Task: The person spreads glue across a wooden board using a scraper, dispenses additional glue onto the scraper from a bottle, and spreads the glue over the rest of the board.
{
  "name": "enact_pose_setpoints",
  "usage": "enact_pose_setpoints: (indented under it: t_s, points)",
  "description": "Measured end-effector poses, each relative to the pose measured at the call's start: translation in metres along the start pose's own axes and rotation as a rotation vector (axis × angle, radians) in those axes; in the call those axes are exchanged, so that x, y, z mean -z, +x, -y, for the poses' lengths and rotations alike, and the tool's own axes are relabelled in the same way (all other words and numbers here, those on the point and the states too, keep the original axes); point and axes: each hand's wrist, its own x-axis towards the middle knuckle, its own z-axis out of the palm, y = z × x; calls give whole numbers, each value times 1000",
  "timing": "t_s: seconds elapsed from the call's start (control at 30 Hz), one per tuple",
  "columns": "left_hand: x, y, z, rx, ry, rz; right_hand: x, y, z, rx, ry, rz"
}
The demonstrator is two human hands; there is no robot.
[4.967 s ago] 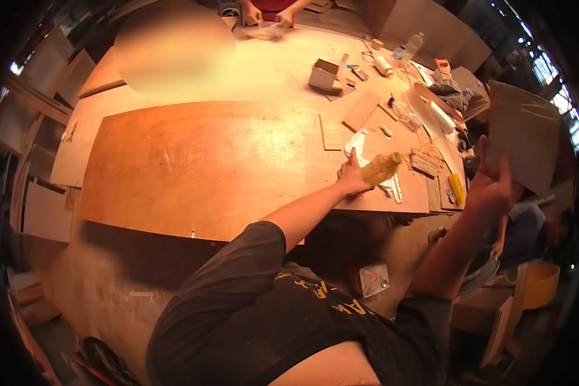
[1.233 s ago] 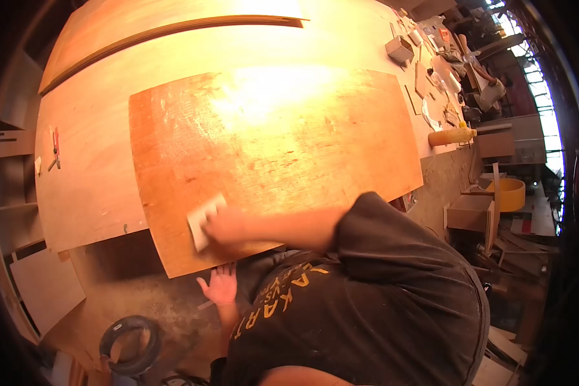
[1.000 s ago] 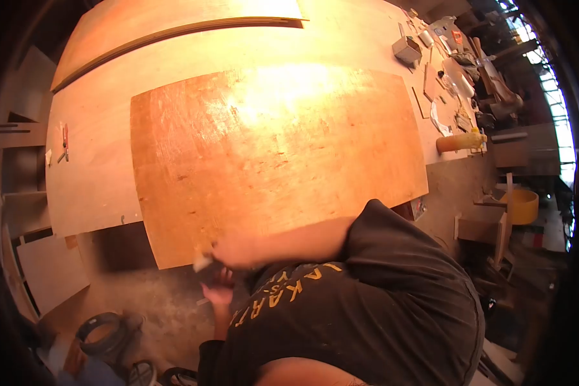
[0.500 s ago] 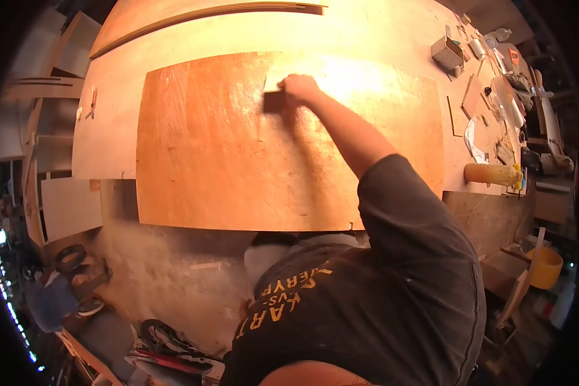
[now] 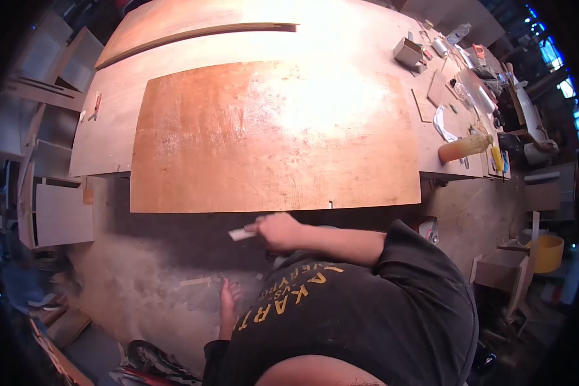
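Note:
My right hand (image 5: 280,231) is closed around a flat, pale rectangular spreader (image 5: 240,234), just off the near edge of a large plywood sheet (image 5: 193,161). The spreader juts out to the left of my fingers, apart from the sheet. Glossy streaks cover much of the sheet's upper face, and bright glare hides part of its far right. Low beside my body, my left hand (image 5: 229,296) hangs with its fingers apart and nothing visible in it.
The sheet lies on a wide pale worktable (image 5: 103,145) and overhangs its near edge. Long thin strips (image 5: 199,38) lie toward the back. On the right are a bottle of amber liquid (image 5: 460,149), an open box (image 5: 408,51) and loose scraps. A cabinet (image 5: 64,212) stands left.
My right hand has come back from the sheet's far half to in front of its near edge, bringing the spreader along. My left hand has come into clearer view.

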Motion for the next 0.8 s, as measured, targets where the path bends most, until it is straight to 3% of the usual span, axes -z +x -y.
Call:
enact_pose_setpoints:
  t_s: [0.07,0.13,0.17,0.2,0.27,0.37,0.43,0.5,0.57,0.8]
  points:
    - [6,-4,6,-20,-9,-11,26,9,-26,-22,56,-227]
    - [6,-8,18,22,-38,-58,94,28,-58,-228,147,-186]
    - [10,-13,25,46,-52,-88,112,40,-96,-130,147,-347]
    - [16,-11,40,43,-43,-71,154,39,-98,-232,272,-360]
    - [23,-2,76,39,-27,-43,199,79,-173,-423,155,-390]
    - [-4,-42,98,-5,71,-213,259,118,-255,-465,-148,-489]
    - [-31,-77,99,118,-76,-211,288,143,-294,-481,-289,-485]
    - [-56,-109,100,223,-177,-221,286,174,-353,-400,-357,-556]
    - [-80,-122,122,268,-171,-214,275,188,-362,-366,-434,-454]
    - [-133,-111,171,216,-14,-159,213,125,-310,-324,-486,-128]
